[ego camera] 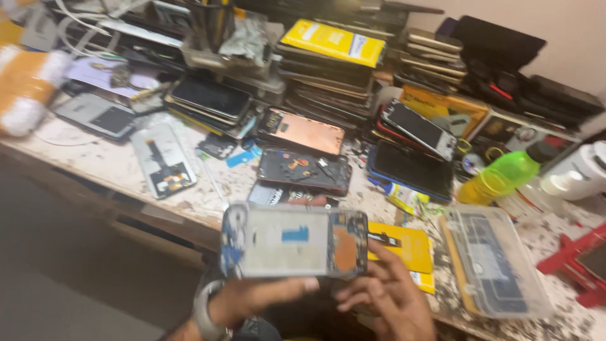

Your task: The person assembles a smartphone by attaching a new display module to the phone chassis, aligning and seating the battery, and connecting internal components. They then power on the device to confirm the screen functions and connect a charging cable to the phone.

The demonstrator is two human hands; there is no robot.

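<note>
Left hand point(252, 300) grip clamps a flat rectangular metal phone frame point(293, 242); right hand point(388, 297) fingers loosely apart touch its edge.

One head-worn camera looks down and forward — tilted — over a cluttered workbench point(113, 167). It sits close above the hands; the picture is blurred

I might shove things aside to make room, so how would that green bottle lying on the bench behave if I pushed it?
The green bottle lies on its side and looks round, so it would probably roll rather than slide. It seems translucent plastic, so likely light. Crowded by a white bottle and a clear plastic box, it may bump into them.
</note>
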